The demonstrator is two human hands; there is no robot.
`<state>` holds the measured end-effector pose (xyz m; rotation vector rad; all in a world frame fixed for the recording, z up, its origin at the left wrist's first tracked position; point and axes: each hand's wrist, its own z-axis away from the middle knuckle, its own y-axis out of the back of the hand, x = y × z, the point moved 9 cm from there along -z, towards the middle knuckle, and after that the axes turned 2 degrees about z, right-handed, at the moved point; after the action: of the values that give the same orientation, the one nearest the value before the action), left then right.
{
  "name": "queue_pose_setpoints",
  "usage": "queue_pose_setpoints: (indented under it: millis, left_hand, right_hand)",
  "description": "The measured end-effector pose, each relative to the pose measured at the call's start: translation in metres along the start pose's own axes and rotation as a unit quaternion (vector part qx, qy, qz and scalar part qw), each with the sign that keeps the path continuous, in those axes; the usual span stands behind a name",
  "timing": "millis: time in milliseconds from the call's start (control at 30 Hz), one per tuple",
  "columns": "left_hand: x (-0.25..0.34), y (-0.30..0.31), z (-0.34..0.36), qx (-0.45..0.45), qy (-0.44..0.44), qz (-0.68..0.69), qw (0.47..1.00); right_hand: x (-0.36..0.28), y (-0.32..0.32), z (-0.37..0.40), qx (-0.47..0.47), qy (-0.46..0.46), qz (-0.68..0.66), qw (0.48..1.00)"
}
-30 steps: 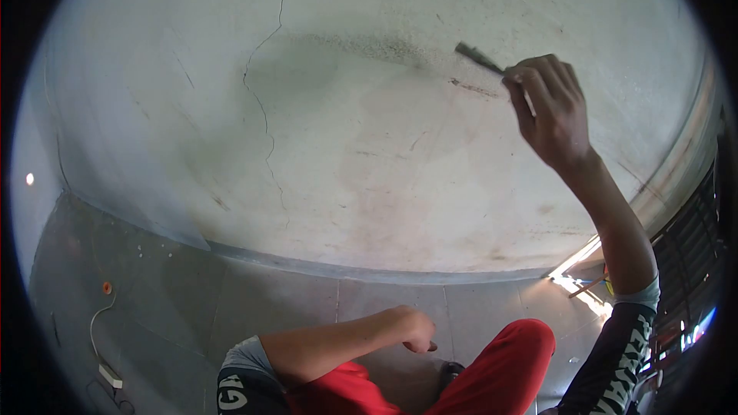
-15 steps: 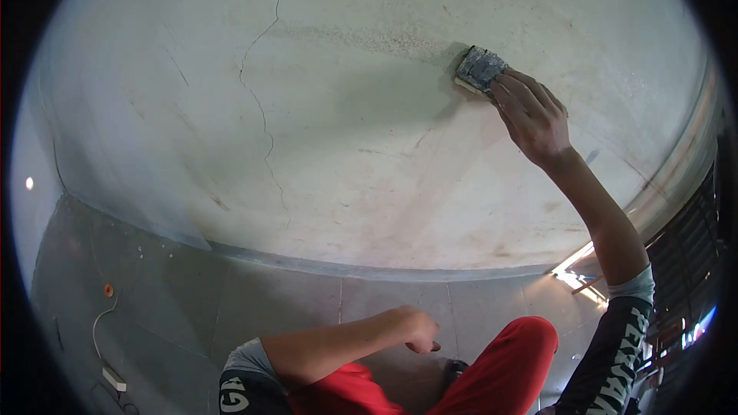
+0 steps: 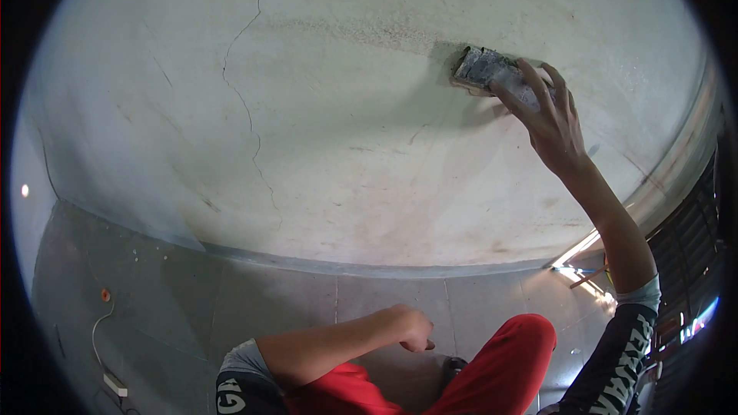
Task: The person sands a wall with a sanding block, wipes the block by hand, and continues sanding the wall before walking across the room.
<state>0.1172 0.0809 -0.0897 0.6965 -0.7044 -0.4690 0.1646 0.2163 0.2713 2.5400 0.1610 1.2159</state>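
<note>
My right hand (image 3: 547, 111) grips a worn grey sanding block (image 3: 486, 69), its fingers spread over the top and far side. The block lies against the pale wall (image 3: 369, 184), tilted slightly, with its dark, dusty end toward the left. Just left of it, a rough, speckled streak (image 3: 384, 34) runs across the wall. Low in the view, my left hand (image 3: 417, 330) hangs near my red-trousered knees with its fingers curled in. It touches neither the wall nor the block, and nothing shows in it.
A thin crack (image 3: 247, 107) runs down the wall left of the streak. Grey tiles cover the floor (image 3: 269, 292) at the wall's foot. A white power strip (image 3: 115, 384) with its cable lies at lower left, near a small orange object (image 3: 106, 294). Light enters at lower right.
My right hand has moved a little right and spread its fingers along the sanding block, so more of the block shows. The view has shifted slightly; my left hand stays much the same.
</note>
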Motion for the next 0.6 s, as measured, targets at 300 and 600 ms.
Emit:
queue_pose_setpoints:
  millis: [300, 600]
  left_hand:
    - [-0.001, -0.002, -0.004, -0.039, -0.003, -0.012, 0.999]
    - [0.0, -0.001, -0.002, -0.035, -0.013, -0.011, 0.999]
  right_hand:
    - [-0.012, 0.014, -0.001, -0.009, 0.071, 0.081, 0.994]
    - [-0.006, 0.006, -0.002, -0.007, 0.041, 0.028, 0.999]
